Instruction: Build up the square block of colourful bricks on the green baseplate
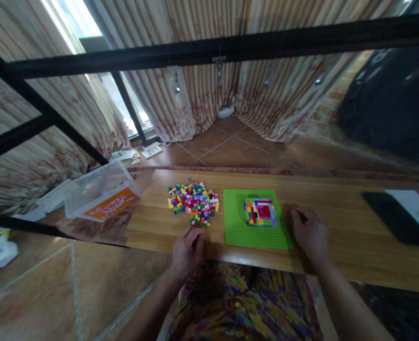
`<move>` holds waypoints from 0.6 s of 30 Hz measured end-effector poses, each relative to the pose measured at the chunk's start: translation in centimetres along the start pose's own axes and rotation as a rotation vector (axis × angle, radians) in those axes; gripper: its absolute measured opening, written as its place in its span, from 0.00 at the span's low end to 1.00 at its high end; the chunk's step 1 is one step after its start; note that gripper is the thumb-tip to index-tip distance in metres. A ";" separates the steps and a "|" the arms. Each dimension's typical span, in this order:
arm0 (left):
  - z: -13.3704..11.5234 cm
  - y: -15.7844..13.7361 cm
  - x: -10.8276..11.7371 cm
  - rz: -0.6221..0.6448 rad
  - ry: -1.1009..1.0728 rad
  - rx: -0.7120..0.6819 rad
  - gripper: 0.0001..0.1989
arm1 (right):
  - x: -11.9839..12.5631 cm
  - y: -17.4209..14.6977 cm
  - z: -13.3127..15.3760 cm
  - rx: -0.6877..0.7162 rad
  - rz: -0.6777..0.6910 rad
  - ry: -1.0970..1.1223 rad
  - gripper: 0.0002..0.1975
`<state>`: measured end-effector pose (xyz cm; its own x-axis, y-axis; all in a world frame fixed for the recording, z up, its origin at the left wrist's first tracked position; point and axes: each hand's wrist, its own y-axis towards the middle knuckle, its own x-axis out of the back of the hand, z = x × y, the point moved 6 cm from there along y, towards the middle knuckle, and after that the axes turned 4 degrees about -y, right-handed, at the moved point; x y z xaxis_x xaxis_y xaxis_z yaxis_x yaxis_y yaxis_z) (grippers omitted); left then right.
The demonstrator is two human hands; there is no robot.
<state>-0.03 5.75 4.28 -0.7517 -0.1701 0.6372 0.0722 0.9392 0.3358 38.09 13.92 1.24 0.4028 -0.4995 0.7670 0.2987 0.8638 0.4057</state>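
Note:
A bright green studded baseplate [240,232] lies on the wooden table. On it stands a low, roughly square build of toy bricks [261,212], multicoloured around the outside with red in the middle. To its left is a heap of small loose toy bricks [194,201] in many colours. My left hand [188,248] is at the table's front edge, just below the heap, its fingers curled together; anything in them is hidden. Beside the plate's right edge my right hand [309,230] rests on the table, loosely closed, with nothing visible in it.
A clear plastic box [101,192] with an orange label stands left of the table [337,199]. A dark flat object [397,218] and white paper [414,206] lie at the right end. A black metal frame [195,53] crosses before the curtains.

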 end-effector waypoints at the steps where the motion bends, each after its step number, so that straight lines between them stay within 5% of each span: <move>1: 0.2 0.4 0.5 -0.016 -0.023 0.017 0.10 | -0.2 -0.1 0.2 0.040 -0.007 -0.016 0.18; 7: 1.7 4.8 2.5 -0.078 0.076 0.051 0.09 | -0.7 -0.3 0.7 0.114 -0.030 -0.055 0.16; 18: 2.2 9.7 -0.3 0.127 0.368 0.020 0.08 | -0.2 -0.4 1.1 0.037 -0.030 0.008 0.15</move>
<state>-0.56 15.57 5.79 -0.4516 -0.1443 0.8805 0.1337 0.9648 0.2267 36.93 13.75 1.54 0.4013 -0.5258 0.7500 0.2789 0.8501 0.4467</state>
